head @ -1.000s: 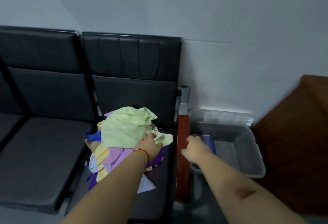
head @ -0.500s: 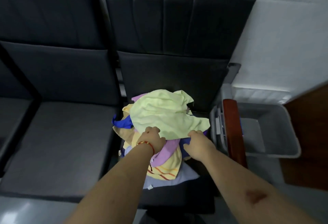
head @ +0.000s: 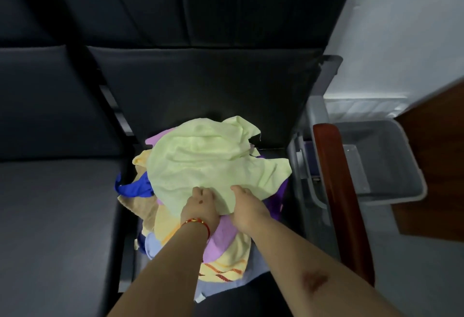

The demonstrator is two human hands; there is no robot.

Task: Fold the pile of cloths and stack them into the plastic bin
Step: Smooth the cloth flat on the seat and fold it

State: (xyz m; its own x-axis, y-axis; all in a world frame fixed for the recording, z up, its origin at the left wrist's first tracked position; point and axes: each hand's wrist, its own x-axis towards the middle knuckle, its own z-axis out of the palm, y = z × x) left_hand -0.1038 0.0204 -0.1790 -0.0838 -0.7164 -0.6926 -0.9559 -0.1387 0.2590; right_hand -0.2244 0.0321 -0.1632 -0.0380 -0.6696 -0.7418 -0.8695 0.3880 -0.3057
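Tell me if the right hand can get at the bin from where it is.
Probably yes. The right hand grips the green cloth on the pile; the bin sits open-topped just to its right. Only the wooden armrest stands between, so the hand must pass over it.

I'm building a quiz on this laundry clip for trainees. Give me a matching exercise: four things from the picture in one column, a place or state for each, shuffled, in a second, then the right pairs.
Things
1. pale green cloth
2. grey plastic bin
3. royal blue cloth
4. red string bracelet

Places or states
A. pokes out at the pile's left edge
B. around the left wrist
C. on top of the pile, under both hands
D. on the floor right of the wooden armrest

Pairs: 1-C, 2-D, 3-A, 4-B
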